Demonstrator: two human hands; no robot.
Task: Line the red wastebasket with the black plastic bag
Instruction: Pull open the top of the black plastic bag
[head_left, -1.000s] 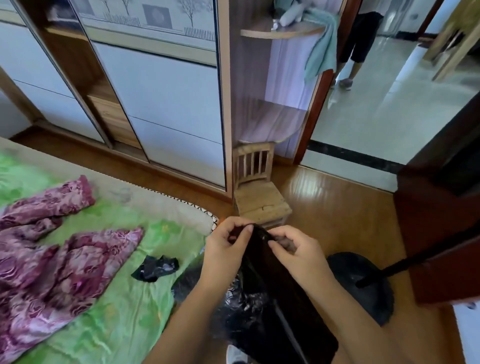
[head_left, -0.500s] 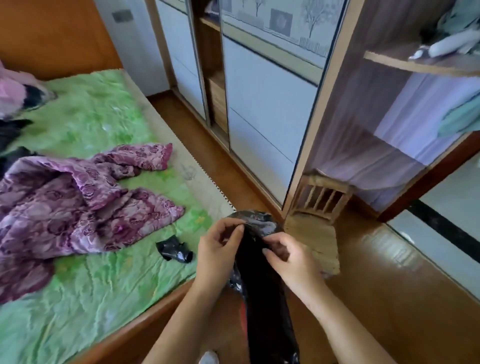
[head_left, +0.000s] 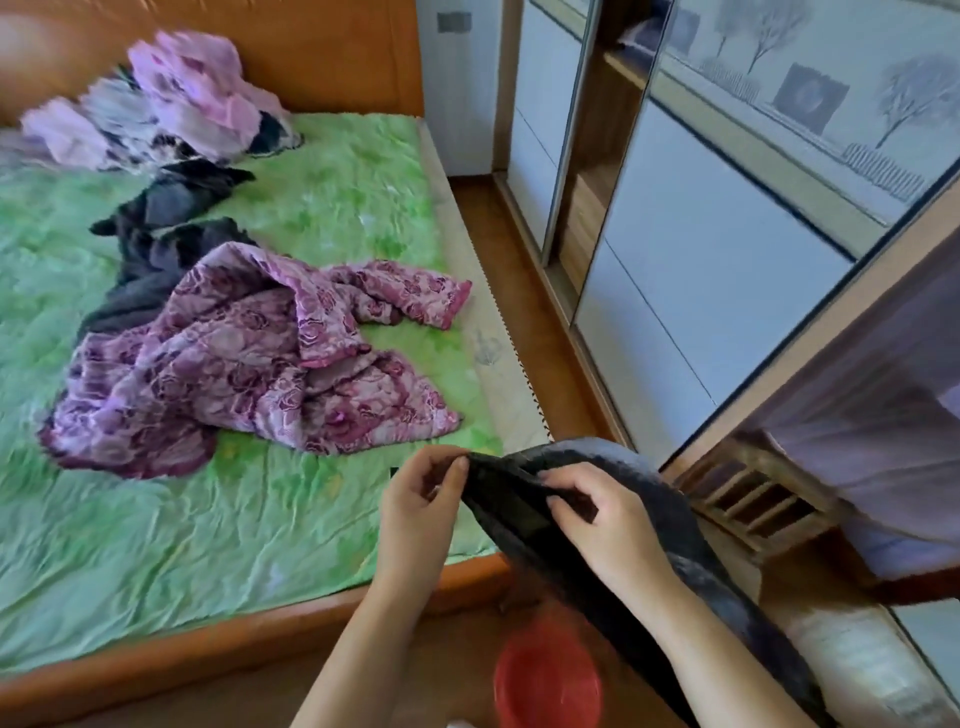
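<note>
Both hands hold the black plastic bag (head_left: 649, 525) up in front of me, over the bed's corner. My left hand (head_left: 423, 501) pinches one edge of the bag's mouth. My right hand (head_left: 597, 514) grips the other edge, fingers curled into the plastic. The mouth is slightly parted and the rest of the bag hangs down to the lower right. The red wastebasket (head_left: 548, 675) stands on the wooden floor below my arms, its open top facing up, apart from the bag.
A bed (head_left: 260, 519) with a green cover fills the left, strewn with a purple floral garment (head_left: 249, 364) and dark clothes (head_left: 166, 218). A wardrobe with sliding doors (head_left: 701, 260) lines the right. A small wooden chair (head_left: 753, 499) stands behind the bag.
The view has swung left and down, bringing the red wastebasket into sight. My hands have kept hold of the bag's mouth and drawn its edges slightly apart.
</note>
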